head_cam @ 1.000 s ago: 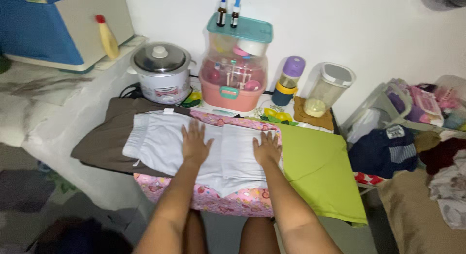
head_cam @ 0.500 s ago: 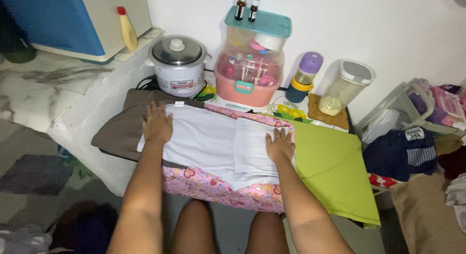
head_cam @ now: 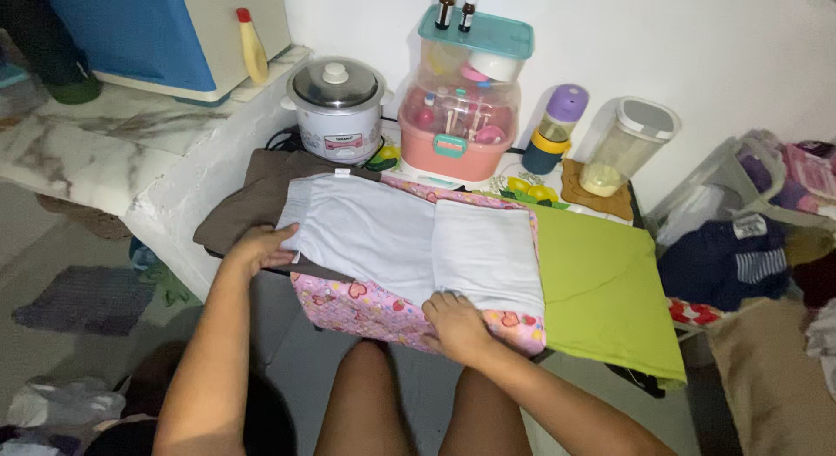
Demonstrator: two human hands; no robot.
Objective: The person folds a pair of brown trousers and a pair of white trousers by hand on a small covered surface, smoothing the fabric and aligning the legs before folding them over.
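Head view: our left hand pinches the white cloth at its left end, and our right hand grips its near edge over the pink patterned pad. Cloth lies flat across the pad's top, so an uneven tug could probably bunch the folded right part or drag it off the near edge.

blue box: top cut off | dropper bottles: tops cut off

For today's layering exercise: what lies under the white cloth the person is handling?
Under the white cloth a pink patterned cover shows along the near edge and a brown cloth at the left. The left hand and right hand grip its edges. What supports the pink cover is hidden.
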